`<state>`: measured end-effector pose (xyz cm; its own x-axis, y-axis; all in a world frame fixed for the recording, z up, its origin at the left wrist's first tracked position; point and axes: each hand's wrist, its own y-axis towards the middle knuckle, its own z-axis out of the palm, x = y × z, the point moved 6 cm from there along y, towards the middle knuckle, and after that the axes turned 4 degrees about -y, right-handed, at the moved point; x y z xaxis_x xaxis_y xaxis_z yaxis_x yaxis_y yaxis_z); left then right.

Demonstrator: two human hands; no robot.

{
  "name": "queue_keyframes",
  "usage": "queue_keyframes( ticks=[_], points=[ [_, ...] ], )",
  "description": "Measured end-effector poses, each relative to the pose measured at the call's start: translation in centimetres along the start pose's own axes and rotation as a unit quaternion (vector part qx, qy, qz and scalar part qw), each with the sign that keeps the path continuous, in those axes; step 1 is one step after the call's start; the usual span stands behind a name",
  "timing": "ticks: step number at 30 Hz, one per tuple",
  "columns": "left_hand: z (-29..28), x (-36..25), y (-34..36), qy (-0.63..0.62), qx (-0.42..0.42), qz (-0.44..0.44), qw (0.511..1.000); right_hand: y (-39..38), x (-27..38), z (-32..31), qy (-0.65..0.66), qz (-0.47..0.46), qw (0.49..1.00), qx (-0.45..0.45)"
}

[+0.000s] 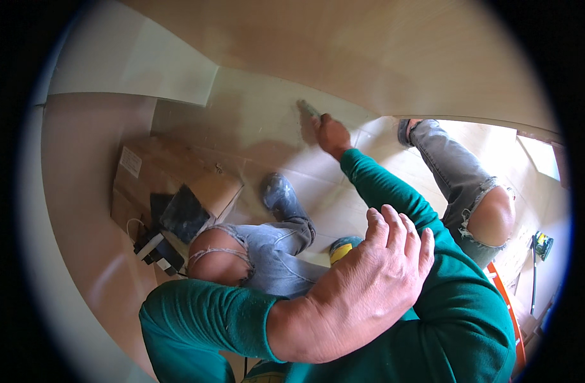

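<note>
Tan panel (394, 51) slopes over top of view. Below it, pale tiled floor (331, 207), joints visible. Person's legs in ripped grey jeans (276, 255) spread across floor, knees bare; green sleeves (394, 191) on both arms. Cardboard box (155, 159) by floor's left edge, flap out on its right side, white label on it. Orange rail (504, 300) with slots, lower right. Left hand (372, 277) close to camera, in front of right arm; fingers straight, loosely together, nothing held; touching sleeve or not, can't tell. Scuffed dark shoe (283, 196) on floor, right of box. Black sheet (185, 214) leans at box's near side, dark device with white part (162, 252) next to it. Right hand (333, 136) reaches out, fingers closed round slim tool (310, 108). Tool is near floor's far edge, tip pointing up-left; contact with floor unclear. Yellow-and-teal tub (343, 247) partly hidden behind left hand. Near floor's right edge: small green-yellow container (543, 246), thin black rod (533, 281) beside it.
</note>
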<state>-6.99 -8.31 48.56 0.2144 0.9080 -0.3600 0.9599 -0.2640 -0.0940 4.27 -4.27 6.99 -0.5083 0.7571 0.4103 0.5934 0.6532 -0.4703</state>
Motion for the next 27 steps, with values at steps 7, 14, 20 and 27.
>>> queue_keyframes(
  ticks=[7, 14, 20, 27],
  points=[
    [-0.1, 0.1, 0.1, -0.006, 0.0, 0.002, 1.0, 3.8, -1.2, -2.5, -0.083, -0.083, 0.992, 0.034],
    [-0.1, 0.7, 0.0, 0.005, 0.013, -0.014, 1.0, 6.6, 4.5, -3.8, -0.226, -0.166, 0.96, -0.02],
    [-0.5, 0.8, -1.2, -0.01, -0.012, -0.04, 0.999, 3.6, -2.3, -6.8, -0.299, -0.152, 0.942, 0.003],
    [0.5, -0.5, -1.0, -0.017, -0.011, -0.022, 1.0, 3.9, -1.3, -6.1, -0.342, -0.189, 0.92, -0.034]
  ],
)
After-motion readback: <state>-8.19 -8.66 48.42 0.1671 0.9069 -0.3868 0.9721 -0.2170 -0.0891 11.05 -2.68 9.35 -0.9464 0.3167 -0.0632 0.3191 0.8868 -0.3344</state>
